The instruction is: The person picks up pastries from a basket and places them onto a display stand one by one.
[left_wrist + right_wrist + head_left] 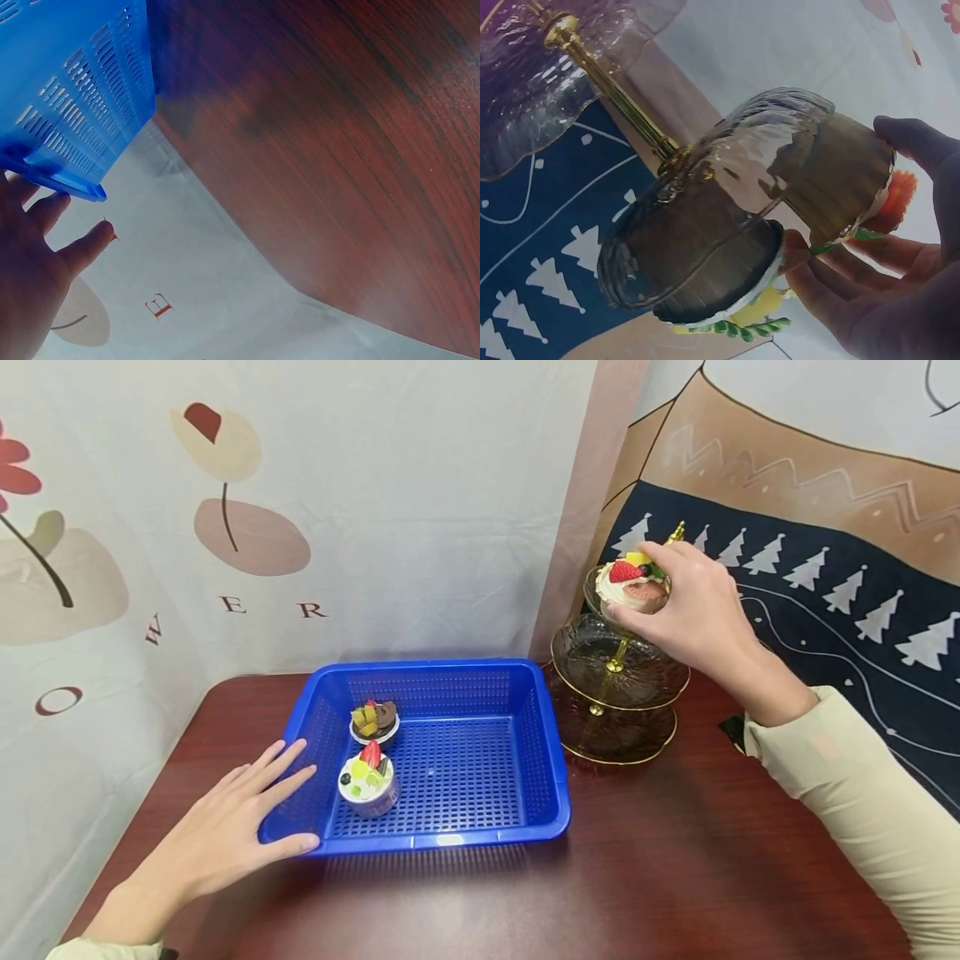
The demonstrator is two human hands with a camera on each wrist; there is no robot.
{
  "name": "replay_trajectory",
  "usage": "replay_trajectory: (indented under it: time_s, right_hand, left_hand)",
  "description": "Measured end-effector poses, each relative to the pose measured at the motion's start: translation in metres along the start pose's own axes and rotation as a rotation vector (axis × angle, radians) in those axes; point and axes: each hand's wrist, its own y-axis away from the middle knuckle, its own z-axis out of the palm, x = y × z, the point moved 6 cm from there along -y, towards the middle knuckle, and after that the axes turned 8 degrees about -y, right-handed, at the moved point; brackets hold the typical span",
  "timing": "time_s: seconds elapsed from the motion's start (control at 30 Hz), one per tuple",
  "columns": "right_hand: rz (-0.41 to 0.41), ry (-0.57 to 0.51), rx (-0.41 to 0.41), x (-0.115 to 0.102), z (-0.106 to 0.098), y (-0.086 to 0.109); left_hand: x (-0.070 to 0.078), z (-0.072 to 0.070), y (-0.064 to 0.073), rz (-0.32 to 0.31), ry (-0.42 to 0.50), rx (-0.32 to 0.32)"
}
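My right hand [701,602] grips a cream-topped cupcake [622,595] with a strawberry at the top plate of a tiered stand [617,667]. In the right wrist view, thumb and fingers are around the side of this cupcake [847,176]; a second cupcake [720,274] sits beside it on the clear top plate. My left hand [232,818], fingers spread and fairly straight, rests at the left rim of a blue plastic basket [438,842]. Inside the basket, toward its left, are a white-cream cake cup [372,792] with fruit and a chocolate cupcake [384,718] behind it.
The stand's lower plates [600,739] have gold rims and stand right of the basket on a dark red-brown wooden table [637,868]. A printed pale curtain [420,527] hangs behind, with a dark tree-patterned cloth [825,585] at the right.
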Motion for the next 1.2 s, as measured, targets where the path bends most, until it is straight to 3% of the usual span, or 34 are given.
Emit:
replay_trajectory:
  time_s: [0.3, 0.67, 0.93, 1.2]
  right_hand:
    - [-0.005, 0.084, 0.030, 0.000, 0.009, 0.004]
    - [-0.035, 0.098, 0.096, -0.003, 0.017, 0.008]
    - [-0.101, 0.056, 0.162, -0.019, 0.019, 0.013]
    - [-0.228, -0.062, 0.109, -0.053, 0.040, 0.007]
  left_hand:
    - [0.000, 0.000, 0.000, -0.003, -0.001, -0.001]
    - [0.000, 0.001, 0.001, 0.002, -0.007, -0.001]
    - [0.000, 0.001, 0.000, 0.002, -0.003, -0.002]
    - [-0.001, 0.001, 0.000, -0.011, 0.007, -0.018]
